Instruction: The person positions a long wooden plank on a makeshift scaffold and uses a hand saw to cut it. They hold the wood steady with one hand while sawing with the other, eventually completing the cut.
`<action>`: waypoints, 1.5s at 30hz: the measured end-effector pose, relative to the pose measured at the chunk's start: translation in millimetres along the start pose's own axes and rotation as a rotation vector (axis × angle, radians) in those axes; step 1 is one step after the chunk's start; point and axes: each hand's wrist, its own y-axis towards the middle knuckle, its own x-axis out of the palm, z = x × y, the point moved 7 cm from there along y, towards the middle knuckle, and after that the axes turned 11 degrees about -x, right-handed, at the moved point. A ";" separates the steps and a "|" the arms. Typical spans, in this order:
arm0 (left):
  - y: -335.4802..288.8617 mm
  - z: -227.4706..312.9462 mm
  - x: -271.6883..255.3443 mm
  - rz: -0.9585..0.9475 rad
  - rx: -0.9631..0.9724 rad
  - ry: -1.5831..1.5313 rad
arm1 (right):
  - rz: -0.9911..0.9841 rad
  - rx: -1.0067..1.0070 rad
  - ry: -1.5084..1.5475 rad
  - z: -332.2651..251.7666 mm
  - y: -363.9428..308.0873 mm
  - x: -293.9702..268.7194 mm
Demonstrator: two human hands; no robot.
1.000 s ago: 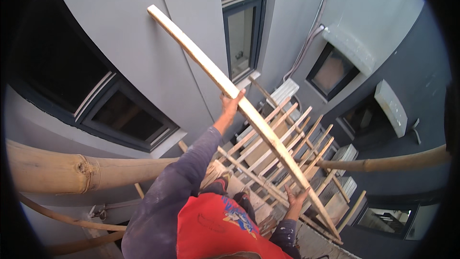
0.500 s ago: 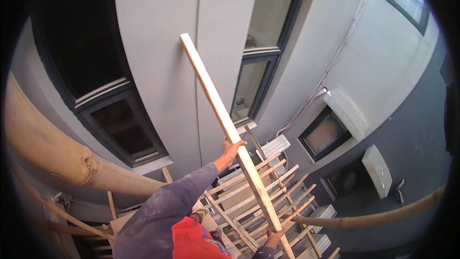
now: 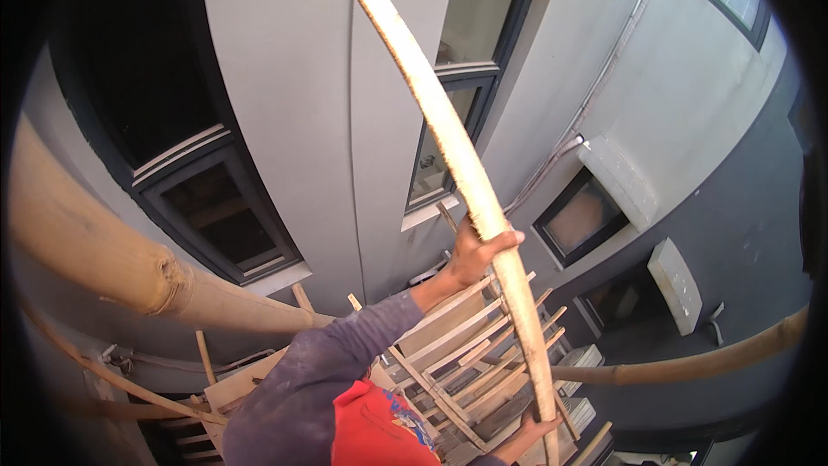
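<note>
Pale timber (image 3: 443, 121) firm in left hand (image 3: 479, 252), right hand (image 3: 528, 436) seemingly round lower end, edges clear between them

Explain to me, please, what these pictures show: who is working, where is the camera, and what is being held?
There is no machine here, only a person's two bare hands. The camera is worn on the head and looks down; its fisheye lens makes straight edges look curved. The left hand grips a long wooden beam. The right hand is at its lower part, but its grip is partly hidden. Below are wooden slats, and a thick bamboo pole is at the left.
</note>
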 end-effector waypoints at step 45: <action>-177.3 171.3 -158.3 0.441 0.169 0.249 | 0.017 0.131 0.248 41.6 -32.7 -3.0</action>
